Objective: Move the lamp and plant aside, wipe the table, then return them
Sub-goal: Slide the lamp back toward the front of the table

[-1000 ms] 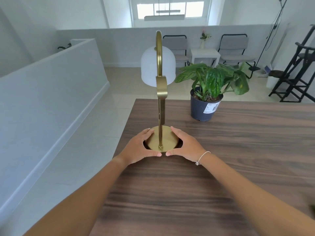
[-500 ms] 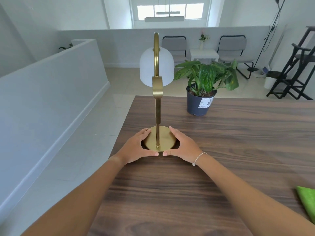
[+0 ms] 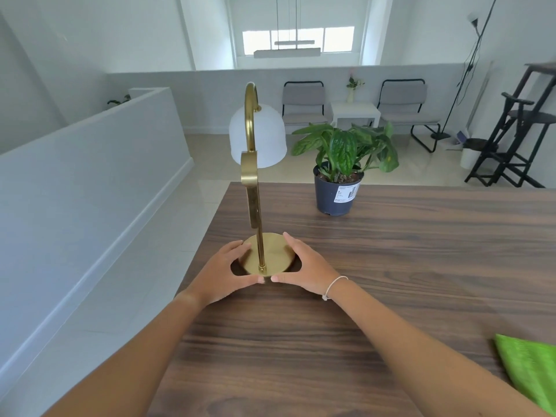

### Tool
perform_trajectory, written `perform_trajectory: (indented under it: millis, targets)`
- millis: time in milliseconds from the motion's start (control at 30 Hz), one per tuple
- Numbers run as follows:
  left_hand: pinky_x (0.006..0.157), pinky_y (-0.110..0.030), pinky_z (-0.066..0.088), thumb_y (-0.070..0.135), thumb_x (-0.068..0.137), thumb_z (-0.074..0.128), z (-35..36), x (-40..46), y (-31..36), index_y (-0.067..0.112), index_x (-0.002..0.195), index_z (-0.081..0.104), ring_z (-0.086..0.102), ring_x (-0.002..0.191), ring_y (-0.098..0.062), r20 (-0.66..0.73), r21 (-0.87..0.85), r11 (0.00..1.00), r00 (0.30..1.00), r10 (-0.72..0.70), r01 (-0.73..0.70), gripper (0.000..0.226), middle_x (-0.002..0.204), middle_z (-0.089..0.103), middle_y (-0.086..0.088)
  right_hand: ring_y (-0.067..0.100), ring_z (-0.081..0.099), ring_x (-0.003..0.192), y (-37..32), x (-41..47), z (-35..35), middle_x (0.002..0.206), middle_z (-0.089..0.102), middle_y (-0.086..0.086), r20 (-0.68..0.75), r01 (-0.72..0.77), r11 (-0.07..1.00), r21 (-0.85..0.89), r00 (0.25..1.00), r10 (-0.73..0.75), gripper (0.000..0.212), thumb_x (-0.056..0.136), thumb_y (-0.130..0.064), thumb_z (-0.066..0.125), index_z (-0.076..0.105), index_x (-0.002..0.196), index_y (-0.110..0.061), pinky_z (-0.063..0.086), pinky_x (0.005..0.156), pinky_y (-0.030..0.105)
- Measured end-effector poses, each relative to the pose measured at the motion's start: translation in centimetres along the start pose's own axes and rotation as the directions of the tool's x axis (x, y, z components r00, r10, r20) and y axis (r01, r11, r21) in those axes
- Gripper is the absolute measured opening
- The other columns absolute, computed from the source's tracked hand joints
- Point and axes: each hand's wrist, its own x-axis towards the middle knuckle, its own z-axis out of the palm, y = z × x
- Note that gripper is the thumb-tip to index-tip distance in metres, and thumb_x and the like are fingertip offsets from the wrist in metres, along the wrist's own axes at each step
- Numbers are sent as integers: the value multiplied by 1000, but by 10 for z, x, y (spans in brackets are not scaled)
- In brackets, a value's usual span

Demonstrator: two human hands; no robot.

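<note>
A brass lamp [image 3: 254, 203] with a white dome shade stands upright near the left edge of the dark wooden table [image 3: 421, 266]. Its round base rests on the tabletop. My left hand [image 3: 224, 273] cups the base from the left and my right hand [image 3: 304, 270] cups it from the right, thumbs nearly meeting in front. A leafy plant in a dark pot [image 3: 338, 191] stands at the table's far edge, to the right of the lamp. A green cloth [image 3: 532, 371] lies at the table's right, partly cut off by the frame.
The table's left edge runs just beside the lamp base, with tiled floor below. A white half wall [image 3: 90, 176] lines the left. Two chairs and a small white side table [image 3: 355, 111] stand beyond. A black rack [image 3: 517, 139] stands at the far right.
The view has pulled back and tilted, so the green cloth has come into sight at the right. Both hands stay on the lamp base, which has shifted slightly left, farther from the plant.
</note>
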Motion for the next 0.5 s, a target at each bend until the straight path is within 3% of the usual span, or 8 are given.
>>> perform_trajectory:
  millis: [67, 200, 333, 500]
  targets:
    - [103, -21, 29, 37, 76, 71, 1, -9, 6, 24, 134, 45, 37, 117, -5, -64, 0, 1000, 998, -28, 28, 65, 141, 39, 6, 13, 23, 141, 5, -5, -7, 155, 22, -5, -3, 13, 999, 38, 1000, -13, 97, 71, -44, 73, 13, 146, -27, 23, 112, 29]
    - [91, -22, 43, 36, 75, 71, 13, -25, 22, 23, 109, 61, 54, 102, -10, -224, -123, 985, 964, -144, 118, 38, 119, 54, 4, 12, 26, 140, 28, -20, -28, 154, 24, -6, 0, -3, 992, 129, 1000, 3, 94, 70, -44, 73, 17, 145, -34, 25, 115, 32]
    - [81, -21, 46, 34, 76, 71, 36, -40, 49, 22, 87, 64, 60, 91, -10, -356, -199, 968, 909, -214, 150, 19, 101, 62, 2, 12, 33, 137, 60, -36, -58, 150, 33, -4, -37, 0, 981, 196, 999, 7, 89, 71, -40, 74, 24, 143, -32, 28, 112, 29]
    - [72, -13, 43, 26, 77, 72, 67, -44, 97, 18, 83, 66, 60, 82, -10, -417, -326, 937, 871, -260, 123, 12, 87, 67, 6, 15, 37, 134, 89, -44, -90, 146, 39, -1, -81, -12, 957, 289, 996, 37, 86, 71, -37, 75, 27, 142, -29, 31, 111, 30]
